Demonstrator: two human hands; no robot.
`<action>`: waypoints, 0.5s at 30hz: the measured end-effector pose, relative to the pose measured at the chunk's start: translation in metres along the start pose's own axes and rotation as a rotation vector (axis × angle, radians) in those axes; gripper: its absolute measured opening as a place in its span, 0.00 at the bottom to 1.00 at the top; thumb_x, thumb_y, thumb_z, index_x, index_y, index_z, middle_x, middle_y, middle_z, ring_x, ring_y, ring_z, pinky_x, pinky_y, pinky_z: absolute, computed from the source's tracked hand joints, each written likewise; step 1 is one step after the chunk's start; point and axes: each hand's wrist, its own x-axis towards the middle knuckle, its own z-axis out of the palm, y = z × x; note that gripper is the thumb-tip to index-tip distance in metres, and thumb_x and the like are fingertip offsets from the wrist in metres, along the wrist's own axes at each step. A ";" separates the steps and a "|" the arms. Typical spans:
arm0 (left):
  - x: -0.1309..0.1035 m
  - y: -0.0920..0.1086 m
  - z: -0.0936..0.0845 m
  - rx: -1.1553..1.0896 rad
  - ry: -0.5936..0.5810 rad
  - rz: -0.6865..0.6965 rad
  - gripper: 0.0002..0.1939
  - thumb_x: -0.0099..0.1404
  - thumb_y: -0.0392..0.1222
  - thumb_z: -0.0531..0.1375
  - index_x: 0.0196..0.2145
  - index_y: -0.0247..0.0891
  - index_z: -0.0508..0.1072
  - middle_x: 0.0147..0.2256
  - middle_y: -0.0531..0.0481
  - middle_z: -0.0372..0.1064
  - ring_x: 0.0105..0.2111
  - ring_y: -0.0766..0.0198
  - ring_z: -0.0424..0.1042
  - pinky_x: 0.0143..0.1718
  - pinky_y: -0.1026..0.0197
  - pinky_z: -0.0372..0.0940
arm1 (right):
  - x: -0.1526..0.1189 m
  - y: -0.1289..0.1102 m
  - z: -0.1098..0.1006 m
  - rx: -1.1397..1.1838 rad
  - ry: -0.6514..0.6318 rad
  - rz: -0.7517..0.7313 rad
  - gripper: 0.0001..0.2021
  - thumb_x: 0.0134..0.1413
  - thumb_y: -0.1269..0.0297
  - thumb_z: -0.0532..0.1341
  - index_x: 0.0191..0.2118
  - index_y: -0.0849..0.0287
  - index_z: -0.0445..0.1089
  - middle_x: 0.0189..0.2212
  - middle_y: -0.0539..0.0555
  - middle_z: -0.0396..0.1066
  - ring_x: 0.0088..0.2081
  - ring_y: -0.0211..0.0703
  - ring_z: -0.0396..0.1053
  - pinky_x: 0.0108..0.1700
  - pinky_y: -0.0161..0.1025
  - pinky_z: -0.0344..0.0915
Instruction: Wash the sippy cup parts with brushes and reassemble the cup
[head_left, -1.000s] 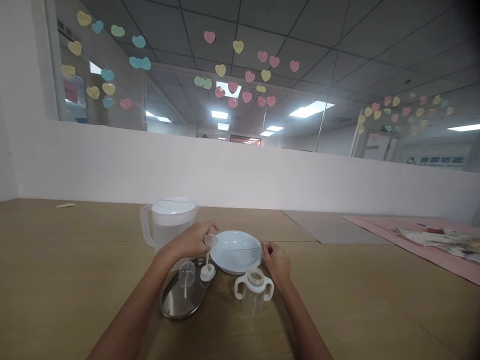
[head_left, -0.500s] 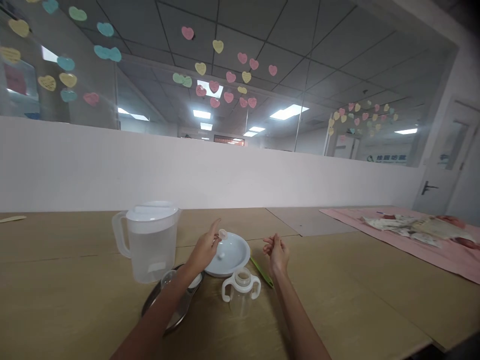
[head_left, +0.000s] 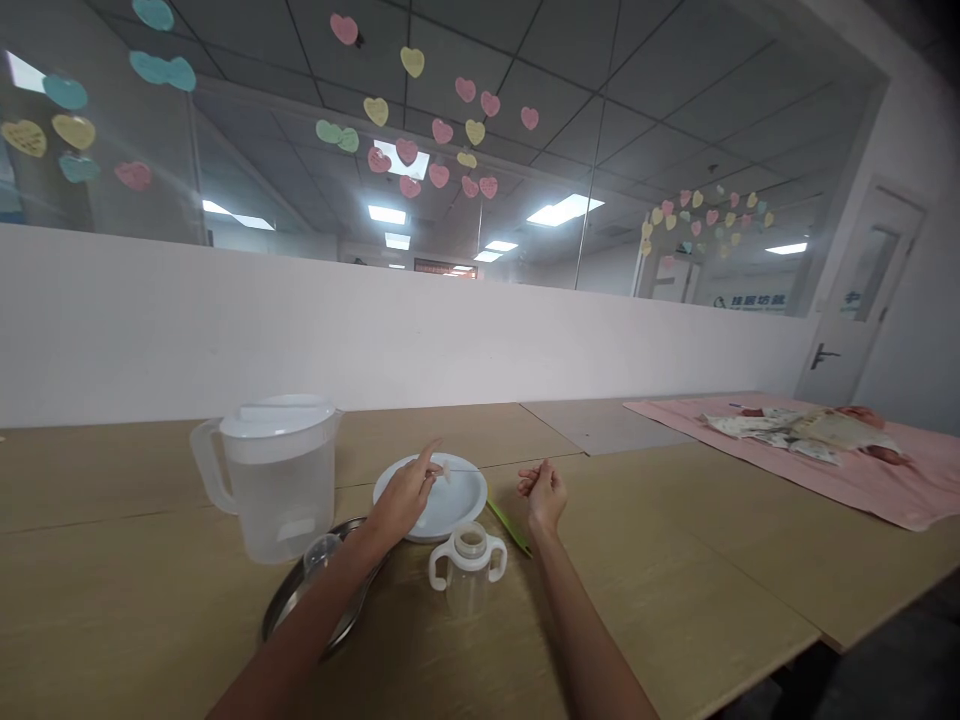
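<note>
My left hand (head_left: 409, 492) is raised over the white plate (head_left: 474, 508), index finger stretched out. Between its thumb and other fingers is a small translucent piece (head_left: 446, 470) that looks like a bottle nipple. My right hand (head_left: 545, 494) hovers to the right of the plate, fingers curled in, with nothing seen in them. In front of the plate stands a clear baby bottle (head_left: 469, 572) with two white handles and an uncapped neck. A green utensil (head_left: 510, 528) lies between the plate and my right forearm.
A lidded, translucent pitcher (head_left: 281, 490) stands at the left. Partly under my left forearm is a metal tray (head_left: 271, 607) bearing a clear cap (head_left: 322, 552). On the far right, a pink cloth (head_left: 679, 425) holds a doll in clothes (head_left: 832, 430). A white wall (head_left: 450, 340) runs behind the table.
The camera view has shifted, so the table things appear farther left. The translucent piece in my left hand has turned to a narrower side. My right hand stays curled.
</note>
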 end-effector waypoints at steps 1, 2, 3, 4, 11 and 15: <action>0.000 0.001 0.000 0.007 -0.008 0.000 0.26 0.61 0.34 0.46 0.57 0.41 0.51 0.41 0.49 0.70 0.42 0.62 0.66 0.45 0.59 0.58 | 0.000 0.001 0.000 -0.016 -0.002 -0.008 0.20 0.45 0.44 0.54 0.24 0.59 0.57 0.15 0.47 0.66 0.12 0.31 0.59 0.14 0.30 0.55; -0.001 0.002 0.000 0.017 -0.020 0.001 0.26 0.61 0.34 0.46 0.57 0.41 0.51 0.41 0.49 0.69 0.43 0.61 0.66 0.45 0.59 0.58 | -0.001 0.001 0.000 -0.029 -0.009 -0.016 0.20 0.45 0.44 0.54 0.24 0.59 0.57 0.15 0.47 0.66 0.12 0.31 0.59 0.14 0.30 0.55; -0.001 0.002 0.001 0.032 -0.033 0.000 0.25 0.61 0.34 0.45 0.57 0.41 0.52 0.41 0.48 0.69 0.43 0.61 0.66 0.45 0.58 0.58 | -0.002 0.001 0.000 -0.037 -0.019 -0.024 0.21 0.45 0.44 0.53 0.24 0.59 0.57 0.15 0.47 0.66 0.12 0.31 0.59 0.14 0.30 0.55; -0.001 0.003 0.001 0.049 -0.047 -0.002 0.25 0.61 0.33 0.45 0.57 0.40 0.52 0.41 0.48 0.69 0.43 0.61 0.65 0.45 0.58 0.58 | -0.002 0.002 0.000 -0.043 -0.029 -0.030 0.21 0.45 0.43 0.53 0.24 0.59 0.57 0.15 0.47 0.66 0.13 0.31 0.59 0.14 0.30 0.55; -0.002 0.004 0.001 0.151 -0.105 -0.003 0.25 0.62 0.32 0.44 0.57 0.39 0.52 0.41 0.46 0.68 0.42 0.59 0.65 0.44 0.57 0.58 | -0.004 -0.001 0.001 -0.090 -0.081 -0.077 0.22 0.46 0.42 0.52 0.23 0.59 0.57 0.15 0.46 0.65 0.14 0.31 0.60 0.16 0.30 0.56; -0.002 0.004 0.000 0.164 -0.133 0.008 0.24 0.62 0.33 0.44 0.56 0.38 0.53 0.41 0.45 0.69 0.41 0.58 0.65 0.44 0.57 0.58 | -0.003 -0.002 0.001 -0.113 -0.087 -0.091 0.22 0.46 0.42 0.52 0.23 0.59 0.57 0.14 0.46 0.64 0.14 0.32 0.60 0.16 0.31 0.57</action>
